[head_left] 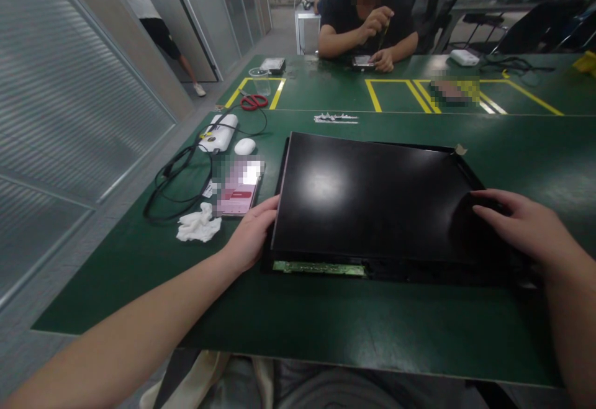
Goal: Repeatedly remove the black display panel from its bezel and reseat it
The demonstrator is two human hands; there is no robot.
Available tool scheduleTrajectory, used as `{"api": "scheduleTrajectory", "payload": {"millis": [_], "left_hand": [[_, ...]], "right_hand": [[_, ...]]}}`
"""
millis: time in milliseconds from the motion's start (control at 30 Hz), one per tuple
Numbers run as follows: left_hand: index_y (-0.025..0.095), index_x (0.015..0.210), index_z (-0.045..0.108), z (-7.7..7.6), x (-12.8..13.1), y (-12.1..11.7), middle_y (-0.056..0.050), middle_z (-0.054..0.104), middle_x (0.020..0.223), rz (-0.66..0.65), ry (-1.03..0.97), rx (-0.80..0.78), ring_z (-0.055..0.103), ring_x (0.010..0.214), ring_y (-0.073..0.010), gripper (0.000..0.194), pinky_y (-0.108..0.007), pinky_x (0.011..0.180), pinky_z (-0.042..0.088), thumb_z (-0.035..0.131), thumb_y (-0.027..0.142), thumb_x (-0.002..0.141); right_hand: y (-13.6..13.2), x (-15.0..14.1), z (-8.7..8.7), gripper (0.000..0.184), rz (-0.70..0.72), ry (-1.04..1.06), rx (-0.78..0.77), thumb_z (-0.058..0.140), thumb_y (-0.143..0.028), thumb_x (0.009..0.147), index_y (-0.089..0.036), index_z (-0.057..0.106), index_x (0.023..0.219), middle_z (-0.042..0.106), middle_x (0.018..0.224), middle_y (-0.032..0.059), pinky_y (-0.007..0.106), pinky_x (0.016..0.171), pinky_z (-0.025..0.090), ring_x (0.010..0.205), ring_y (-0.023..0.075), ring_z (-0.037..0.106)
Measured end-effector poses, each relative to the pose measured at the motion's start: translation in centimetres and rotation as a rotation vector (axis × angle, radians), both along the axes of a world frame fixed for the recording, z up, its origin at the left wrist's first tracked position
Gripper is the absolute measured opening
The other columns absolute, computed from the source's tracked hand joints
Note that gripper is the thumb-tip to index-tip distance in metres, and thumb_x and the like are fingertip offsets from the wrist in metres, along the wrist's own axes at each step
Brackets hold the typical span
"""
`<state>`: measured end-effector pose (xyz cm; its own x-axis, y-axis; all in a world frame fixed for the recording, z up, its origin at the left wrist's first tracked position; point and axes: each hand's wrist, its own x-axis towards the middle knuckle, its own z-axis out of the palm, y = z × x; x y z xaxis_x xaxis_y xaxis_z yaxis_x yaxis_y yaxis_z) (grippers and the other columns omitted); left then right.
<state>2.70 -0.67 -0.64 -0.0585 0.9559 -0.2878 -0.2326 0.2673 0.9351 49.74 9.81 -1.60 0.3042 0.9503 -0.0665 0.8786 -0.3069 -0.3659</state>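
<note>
A dark glossy display panel [372, 204] lies slightly askew on a black frame [419, 272] on the green table. Along its near edge a strip of green circuit board [321, 268] shows. My left hand [256, 229] grips the panel's left edge, its thumb side at the border and the other fingers hidden behind. At the right edge, my right hand [516, 220] has thumb and forefinger on the panel's side, with the remaining fingers out of sight below. A small piece of tape [460, 149] sticks up at the frame's far right corner.
Left of the panel lie a phone [239, 188], crumpled tissue [199, 224], a white oval case [244, 146], a white power bank [218, 133] and a black cable [156, 201]. Red-handled scissors [254, 102] and a plastic cup [261, 83] lie farther back. A person [367, 24] sits opposite.
</note>
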Motion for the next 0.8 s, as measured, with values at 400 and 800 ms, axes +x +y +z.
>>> {"api": "scheduleTrajectory", "payload": {"millis": [400, 800], "left_hand": [[0.021, 0.098, 0.087, -1.1, -0.9, 0.1, -0.009, 0.061, 0.165, -0.066, 0.319, 0.267, 0.045, 0.16, -0.0449, 0.028, -0.058, 0.134, 0.033, 0.069, 0.033, 0.079], [0.017, 0.117, 0.077, -0.9, -1.1, -0.6, -0.026, 0.043, 0.177, -0.087, 0.691, 0.271, 0.024, 0.172, -0.0415, 0.052, -0.06, 0.135, 0.027, 0.08, 0.057, 0.084]], "right_hand": [[-0.1, -0.6, 0.3, 0.071, 0.04, -0.05, 0.01, 0.056, -0.061, 0.064, -0.027, 0.079, 0.122, 0.078, 0.124, 0.0141, 0.057, 0.094, 0.057, 0.088, 0.0348, 0.071], [0.2, 0.6, -0.6, 0.067, 0.059, -0.067, 0.018, 0.058, -0.062, 0.068, -0.029, 0.079, 0.122, 0.079, 0.123, 0.0121, 0.053, 0.089, 0.059, 0.09, 0.0338, 0.073]]}}
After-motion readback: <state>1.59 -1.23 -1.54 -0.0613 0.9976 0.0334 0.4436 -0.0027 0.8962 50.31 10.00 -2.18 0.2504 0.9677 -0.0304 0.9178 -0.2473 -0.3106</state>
